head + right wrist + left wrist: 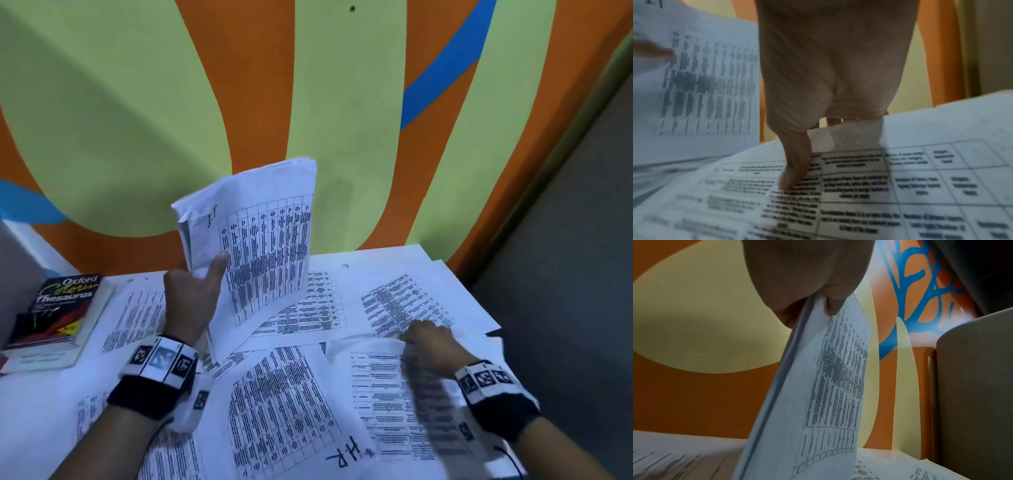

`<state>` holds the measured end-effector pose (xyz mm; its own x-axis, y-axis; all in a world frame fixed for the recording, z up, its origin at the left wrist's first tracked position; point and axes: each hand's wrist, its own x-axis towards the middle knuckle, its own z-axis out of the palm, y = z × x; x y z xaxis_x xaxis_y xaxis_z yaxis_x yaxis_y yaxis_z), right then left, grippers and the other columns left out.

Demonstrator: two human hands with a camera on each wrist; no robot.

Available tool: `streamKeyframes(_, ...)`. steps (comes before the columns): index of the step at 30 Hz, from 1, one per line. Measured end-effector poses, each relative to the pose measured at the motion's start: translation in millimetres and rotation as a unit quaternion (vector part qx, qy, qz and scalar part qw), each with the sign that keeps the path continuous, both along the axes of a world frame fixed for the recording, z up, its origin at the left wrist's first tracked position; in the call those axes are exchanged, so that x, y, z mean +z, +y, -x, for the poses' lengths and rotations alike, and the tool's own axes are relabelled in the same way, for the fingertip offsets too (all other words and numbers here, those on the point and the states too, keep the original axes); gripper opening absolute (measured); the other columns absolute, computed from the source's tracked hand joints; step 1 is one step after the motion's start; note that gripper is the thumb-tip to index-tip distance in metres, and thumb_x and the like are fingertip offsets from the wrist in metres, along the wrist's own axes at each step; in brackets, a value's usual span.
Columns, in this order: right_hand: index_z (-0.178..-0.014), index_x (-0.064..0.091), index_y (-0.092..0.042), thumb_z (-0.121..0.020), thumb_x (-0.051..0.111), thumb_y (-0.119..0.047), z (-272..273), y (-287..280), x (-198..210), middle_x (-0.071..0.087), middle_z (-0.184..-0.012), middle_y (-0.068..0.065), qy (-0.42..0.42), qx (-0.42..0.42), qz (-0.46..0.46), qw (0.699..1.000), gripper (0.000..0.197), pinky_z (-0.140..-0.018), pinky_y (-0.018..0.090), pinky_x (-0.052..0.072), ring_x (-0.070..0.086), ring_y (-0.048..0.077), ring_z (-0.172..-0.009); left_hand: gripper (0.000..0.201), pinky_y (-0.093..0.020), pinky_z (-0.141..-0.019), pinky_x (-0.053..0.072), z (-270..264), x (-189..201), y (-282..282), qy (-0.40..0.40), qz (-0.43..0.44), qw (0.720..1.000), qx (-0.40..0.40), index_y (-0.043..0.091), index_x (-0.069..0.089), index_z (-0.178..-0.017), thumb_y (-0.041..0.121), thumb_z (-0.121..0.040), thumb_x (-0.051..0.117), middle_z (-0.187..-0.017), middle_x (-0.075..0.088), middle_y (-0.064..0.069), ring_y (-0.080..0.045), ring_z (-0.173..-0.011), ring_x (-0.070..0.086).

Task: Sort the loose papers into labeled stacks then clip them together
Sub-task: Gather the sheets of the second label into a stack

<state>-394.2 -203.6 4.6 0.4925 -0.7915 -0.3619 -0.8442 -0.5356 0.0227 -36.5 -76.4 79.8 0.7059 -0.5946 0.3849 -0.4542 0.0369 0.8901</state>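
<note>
While your left hand (191, 294) pinches the I.T bundle (260, 246) by its lower left edge, thumb on the printed face and fingers behind, the sheets stand almost upright over the middle of the tabletop (34, 411), long axis running up toward the wall. Your right hand (433, 342) is down near the right edge of the tabletop, thumb on top and fingers tucked under the far edge of a loose table sheet (383, 394), pinching it. That sheet's long axis runs from your fingers back toward the near edge, and it lies just right of and below the raised bundle, so the right hand is clearly the nearer one. Whichever stack it belongs to, I judge the carry goes leftward: up to the bundle, or onto the H.R sheet (284, 411) lying flat beside it at the near edge. A thesaurus (61, 308) sits at the left edge. No tray, folder or clip shows anywhere; nothing here holds anything.
</note>
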Motion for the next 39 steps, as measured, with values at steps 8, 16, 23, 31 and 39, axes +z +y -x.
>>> streamKeyframes(8, -0.063, 0.058, -0.008, -0.075, 0.073, -0.015, 36.0, -40.0, 117.1, 0.058, -0.061, 0.004, -0.145, -0.051, 0.074, 0.985, 0.020, -0.054, 0.023, 0.037, 0.050, 0.016, -0.059, 0.036, -0.013, -0.036, 0.032, -3.7, 5.9, 3.1, 0.009, 0.013, 0.999, 0.049, 0.000, 0.066, -0.083, 0.036, -0.084, 0.067, -0.068, 0.057, -0.004, -0.010, -0.038, 0.040)
streamKeyframes(16, -0.054, 0.051, -0.021, -0.084, 0.072, -0.023, -50.1, -66.0, 166.5, 0.052, -0.055, -0.006, -0.155, -0.011, -0.026, 0.987, 0.037, -0.049, 0.027, 0.032, 0.046, 0.011, -0.052, 0.047, -0.036, -0.060, 0.035, -46.8, 21.9, 21.9, 0.035, 0.031, 0.982, 0.183, 0.002, 0.051, -0.072, 0.046, -0.084, 0.066, -0.076, 0.048, -0.009, -0.018, -0.072, 0.042)
streamKeyframes(23, -0.105, 0.060, 0.000, -0.090, 0.058, -0.022, -185.5, -87.3, 39.9, 0.059, -0.110, 0.018, -0.106, 0.018, -0.009, 0.994, 0.026, -0.085, 0.040, 0.049, 0.060, 0.032, -0.104, 0.040, -0.033, -0.061, 0.035, -54.8, 26.9, 34.7, 0.026, 0.061, 0.973, 0.219, 0.007, 0.049, -0.075, 0.041, -0.084, 0.068, -0.079, 0.047, -0.007, -0.016, -0.074, 0.042)
streamKeyframes(31, -0.124, 0.043, -0.011, -0.091, 0.053, -0.020, -228.0, -99.8, -32.0, 0.035, -0.141, 0.012, -0.017, 0.057, 0.001, 0.998, 0.036, -0.095, 0.054, 0.036, 0.037, 0.033, -0.132, 0.032, -0.009, -0.038, 0.029, -60.9, 27.8, 40.2, 0.002, 0.016, 0.976, 0.216, 0.007, 0.053, -0.072, 0.031, -0.087, 0.067, -0.074, 0.052, -0.003, -0.003, -0.048, 0.040)
streamKeyframes(39, -0.146, 0.029, -0.008, -0.094, 0.051, -0.022, -230.0, -112.6, -31.8, 0.019, -0.156, 0.011, -0.032, 0.047, -0.033, 0.998, 0.058, -0.108, 0.050, 0.034, 0.026, 0.031, -0.141, 0.036, -0.031, -0.064, 0.039, -81.9, 12.6, 44.4, 0.038, 0.014, 0.978, 0.206, 0.011, 0.050, -0.079, 0.042, -0.082, 0.069, -0.079, 0.050, -0.005, -0.015, -0.069, 0.046)
